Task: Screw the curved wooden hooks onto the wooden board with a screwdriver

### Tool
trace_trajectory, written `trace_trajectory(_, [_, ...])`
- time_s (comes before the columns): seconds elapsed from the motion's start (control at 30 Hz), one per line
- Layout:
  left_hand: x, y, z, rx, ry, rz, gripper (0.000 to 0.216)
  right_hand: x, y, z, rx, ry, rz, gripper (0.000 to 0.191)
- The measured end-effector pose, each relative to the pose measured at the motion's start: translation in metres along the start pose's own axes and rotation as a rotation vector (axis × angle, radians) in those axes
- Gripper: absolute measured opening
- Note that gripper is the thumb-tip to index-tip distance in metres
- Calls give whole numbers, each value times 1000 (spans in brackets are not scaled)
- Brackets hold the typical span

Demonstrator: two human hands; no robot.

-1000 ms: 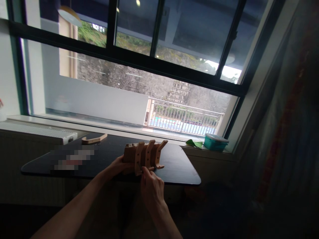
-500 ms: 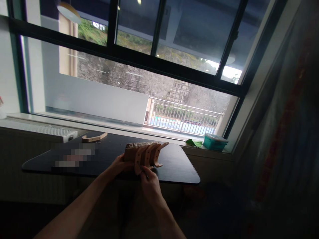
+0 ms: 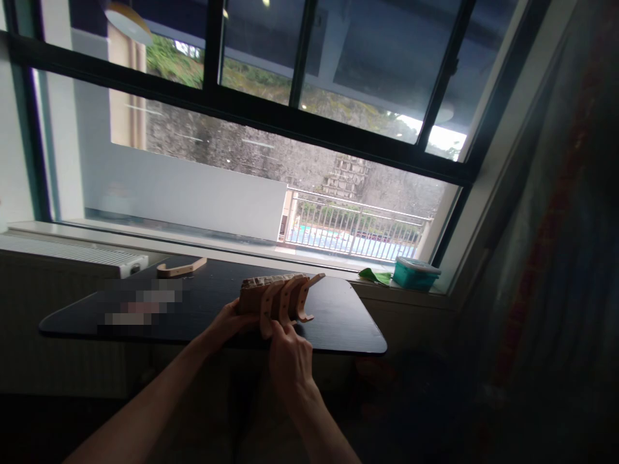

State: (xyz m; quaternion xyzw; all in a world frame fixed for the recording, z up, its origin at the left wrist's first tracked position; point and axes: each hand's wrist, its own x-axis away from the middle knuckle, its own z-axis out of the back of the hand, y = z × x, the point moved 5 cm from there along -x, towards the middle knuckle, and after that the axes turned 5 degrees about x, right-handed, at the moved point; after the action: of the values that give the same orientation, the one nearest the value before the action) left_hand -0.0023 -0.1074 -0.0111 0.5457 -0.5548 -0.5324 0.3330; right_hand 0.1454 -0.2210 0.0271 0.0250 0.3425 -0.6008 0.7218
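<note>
A wooden piece (image 3: pixel 250 300) with a rough, bark-like top edge is held over the front of the table. Three curved wooden hooks (image 3: pixel 284 303) with small holes stand out along it. My left hand (image 3: pixel 231 322) grips its left end, thumb and fingers closed round the wood. Close against the lower end of the nearest hook, my right hand (image 3: pixel 291 351) is closed, its fingers pinched. Whatever lies in those fingers is hidden now. Another curved wooden hook (image 3: pixel 182 267) lies apart on the far left of the table.
The dark table (image 3: pixel 338 322) stands against the windowsill. A teal lidded box (image 3: pixel 416 274) and a green leaf-shaped item (image 3: pixel 374 277) rest on the sill. At left is a white radiator (image 3: pixel 72 251). A blurred patch covers part of the tabletop.
My right hand has turned at the wrist, its back now more toward me. A dark, thin thing that showed at its fingers is now hidden. The wooden piece has hardly moved.
</note>
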Motion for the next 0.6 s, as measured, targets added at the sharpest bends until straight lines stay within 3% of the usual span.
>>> trace_trajectory(0.2, [2, 7, -3, -29, 12, 11, 47, -4, 2, -6, -75, 15, -24, 35])
trace_trajectory(0.4, [4, 7, -4, -22, 28, -12, 51, -6, 17, -15, -301, 69, -171, 33])
trace_trajectory(0.6, [2, 1, -1, -26, 28, -35, 53, -6, 28, -20, -528, 110, -208, 31])
